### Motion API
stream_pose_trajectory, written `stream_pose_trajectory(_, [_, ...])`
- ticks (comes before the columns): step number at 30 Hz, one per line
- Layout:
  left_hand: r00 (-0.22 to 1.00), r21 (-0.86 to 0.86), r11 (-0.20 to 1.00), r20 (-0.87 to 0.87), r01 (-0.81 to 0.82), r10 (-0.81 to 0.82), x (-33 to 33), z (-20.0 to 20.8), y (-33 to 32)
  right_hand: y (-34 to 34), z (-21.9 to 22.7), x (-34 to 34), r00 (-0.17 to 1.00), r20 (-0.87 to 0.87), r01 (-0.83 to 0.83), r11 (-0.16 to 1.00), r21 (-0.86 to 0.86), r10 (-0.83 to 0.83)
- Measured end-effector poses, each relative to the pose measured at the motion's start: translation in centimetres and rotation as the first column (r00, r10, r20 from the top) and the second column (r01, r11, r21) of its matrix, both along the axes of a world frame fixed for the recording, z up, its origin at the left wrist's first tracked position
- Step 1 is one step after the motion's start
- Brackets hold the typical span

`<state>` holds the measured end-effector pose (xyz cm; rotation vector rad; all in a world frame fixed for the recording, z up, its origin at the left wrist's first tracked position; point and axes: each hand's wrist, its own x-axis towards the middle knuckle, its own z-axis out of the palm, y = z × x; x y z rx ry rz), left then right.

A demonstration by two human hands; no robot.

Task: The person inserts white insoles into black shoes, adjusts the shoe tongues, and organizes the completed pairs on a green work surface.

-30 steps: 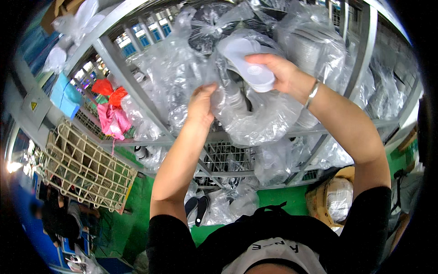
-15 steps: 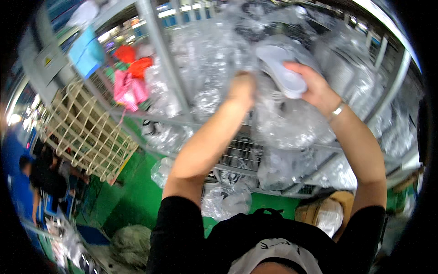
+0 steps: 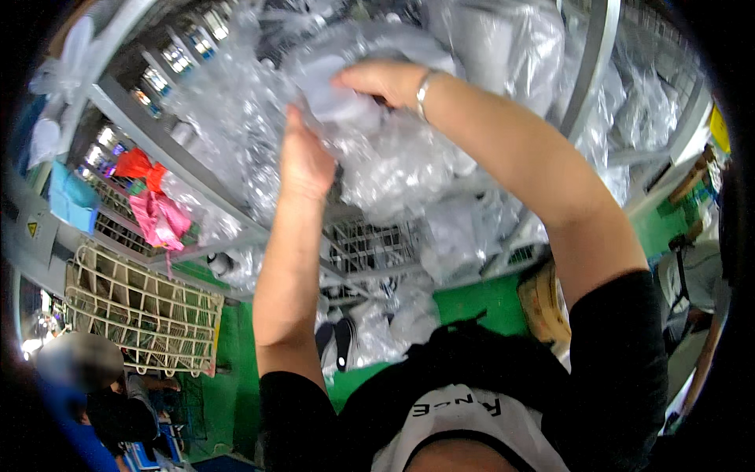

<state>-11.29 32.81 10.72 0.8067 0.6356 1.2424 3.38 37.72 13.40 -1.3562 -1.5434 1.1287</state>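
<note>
A pale shoe sole (image 3: pixel 340 104) lies at the mouth of a large clear plastic bag (image 3: pixel 401 169), partly blurred by motion. My right hand (image 3: pixel 385 82), with a band at its wrist, reaches over from the right, its fingers closed on the sole. At the left side of the bag my left hand (image 3: pixel 307 161) grips the plastic, its thumb pointing up. Its other fingers are mostly hidden by the film. The bag rests on a grey metal rack (image 3: pixel 177 161) among more bagged goods.
More clear bags (image 3: pixel 495 47) fill the rack. Red and pink bags (image 3: pixel 157 212) hang at the left, above a cream lattice crate (image 3: pixel 145 307). Below are dark shoes (image 3: pixel 344 338) and a cardboard box (image 3: pixel 543 307) on green floor. A person (image 3: pixel 122 409) is at lower left.
My right hand has moved left with the sole, down to the bag's mouth. My left hand has come to the bag's side. The view has shifted to the right.
</note>
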Motion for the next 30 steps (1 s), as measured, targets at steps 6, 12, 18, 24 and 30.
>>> stream_pose_trajectory(6, [0.999,0.154,0.988,-0.020,0.031,-0.029,-0.2,-4.3,-0.2,-0.5,-1.3,-0.8,0.986,-0.082,-0.130,0.977,0.171,0.146])
stream_pose_trajectory(12, [0.992,0.363,0.927,0.040,0.097,-0.119,3.4,-5.2,2.8,-1.1,-0.9,-2.7,0.949,-0.311,-0.046,0.999,-0.015,0.039])
stream_pose_trajectory(18, [0.985,0.371,0.917,-0.138,0.148,-0.104,5.6,-5.2,6.2,0.1,-1.4,1.3,0.948,-0.259,-0.113,0.957,0.265,0.184])
stream_pose_trajectory(24, [0.944,0.362,0.926,-0.257,-0.104,0.206,0.0,-4.1,2.7,-15.8,3.9,4.7,0.876,0.471,-0.315,0.617,0.721,-0.103])
stream_pose_trajectory(30, [0.581,0.928,0.097,0.142,-0.360,0.802,1.2,-6.5,-7.5,-24.4,-9.7,12.1,0.941,-0.304,0.310,0.730,0.609,-0.146])
